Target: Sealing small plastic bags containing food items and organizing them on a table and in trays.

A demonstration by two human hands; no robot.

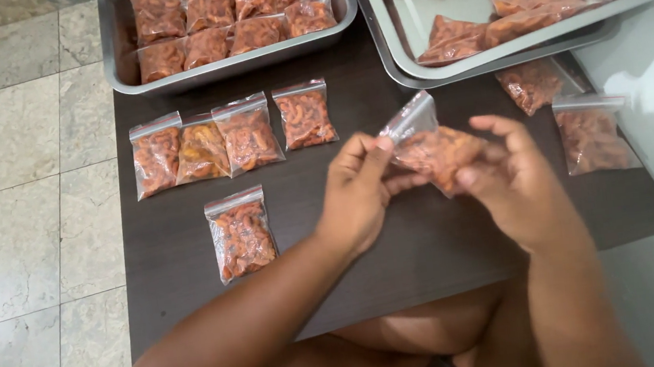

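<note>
Two trays point(120, 67) at table point(399, 257) back — bag row point(229, 141) front-left, one bag point(241, 233) nearer, two bags point(593, 135) right.

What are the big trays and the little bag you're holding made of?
Trays: likely steel, grey and shiny with reflections. Held bag: thin clear plastic, glossy and crinkled; orange pieces show through. Both hands, left and right, pinch it.

Both bare forearms enter from the lower edge and converge toward the centre of the view. The left hand point(357, 196) is raised with its back toward the camera, wrist slightly bent, fingers curled and thumb pressed against the fingertips in a pinch. The right hand point(514, 180) faces it just beside, back upward, index finger arched over the top and thumb tucked beneath, likewise pinched. Bare knees show below the forearms.
</note>
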